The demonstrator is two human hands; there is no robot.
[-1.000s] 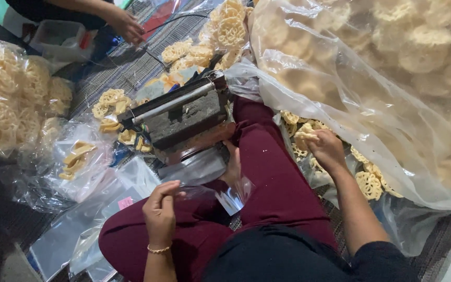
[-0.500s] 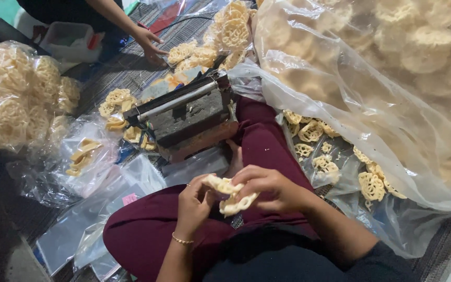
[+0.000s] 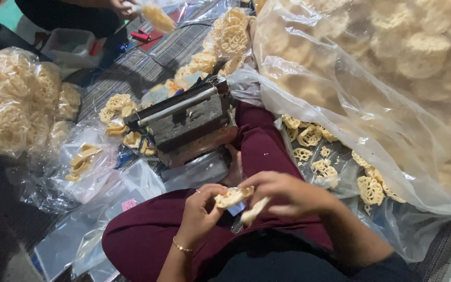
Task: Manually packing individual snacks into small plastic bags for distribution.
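Pale yellow lattice-shaped crackers (image 3: 233,196) sit between the two hands above the maroon-trousered lap (image 3: 147,230). The left hand (image 3: 202,214), a thin gold bracelet (image 3: 181,247) at its wrist, has its fingers curled round one flat cracker at its left edge. The right hand (image 3: 283,192) closes on the same cracker from the right and seems to pinch a second, narrower piece (image 3: 254,210) hanging just below, though blur makes that uncertain. Just ahead of the knees stands a dark metal bag-sealing press (image 3: 186,117). Right of the lap, loose crackers lie on a clear plastic sheet (image 3: 340,167) on the floor, under a large clear bag of crackers (image 3: 392,78).
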